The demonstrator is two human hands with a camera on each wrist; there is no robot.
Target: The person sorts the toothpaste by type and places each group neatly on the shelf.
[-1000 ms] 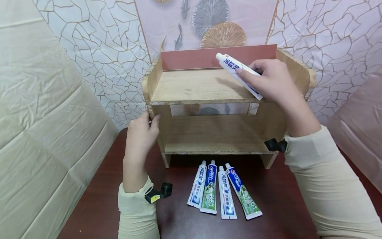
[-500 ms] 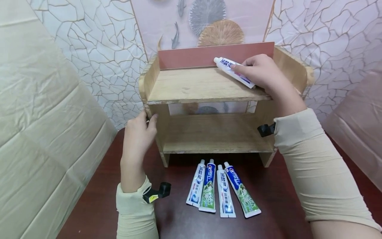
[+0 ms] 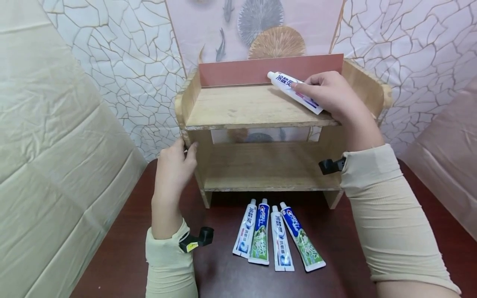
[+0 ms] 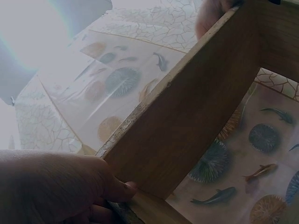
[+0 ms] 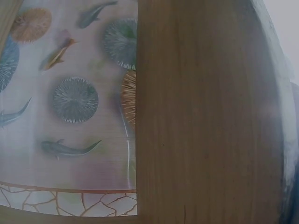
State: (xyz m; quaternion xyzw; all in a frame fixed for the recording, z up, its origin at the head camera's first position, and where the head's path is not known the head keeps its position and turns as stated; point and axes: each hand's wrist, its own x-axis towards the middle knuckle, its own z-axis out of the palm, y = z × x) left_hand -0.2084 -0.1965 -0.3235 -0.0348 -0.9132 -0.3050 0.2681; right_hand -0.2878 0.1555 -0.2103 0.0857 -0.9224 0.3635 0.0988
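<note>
Over the right half of the wooden shelf's top board (image 3: 231, 105), my right hand (image 3: 329, 93) pinches a white toothpaste tube (image 3: 283, 85) with blue lettering. The tube slants, its cap toward the red back strip and its crimped end toward the front edge. My left hand (image 3: 173, 169) grips the shelf's left side panel (image 3: 201, 165); in the left wrist view its thumb (image 4: 122, 190) lies along the panel's edge. On the table lie two white toothpaste tubes (image 3: 246, 231) (image 3: 282, 242) and two blue-green toothpaste tubes (image 3: 261, 236) (image 3: 303, 240). The right wrist view shows the shelf's underside (image 5: 210, 112), without the hand.
A lower board (image 3: 261, 165) sits beneath the top one. The red strip (image 3: 238, 73) stands along the top board's back, and a right side panel (image 3: 367, 93) rises beside my right hand. Patterned cloth (image 3: 130, 62) hangs behind, above the dark red table (image 3: 123, 248).
My right hand has brought the white toothpaste tube down and back, closer to the top board. Over the last half second it has barely moved. My left hand keeps its grip on the panel.
</note>
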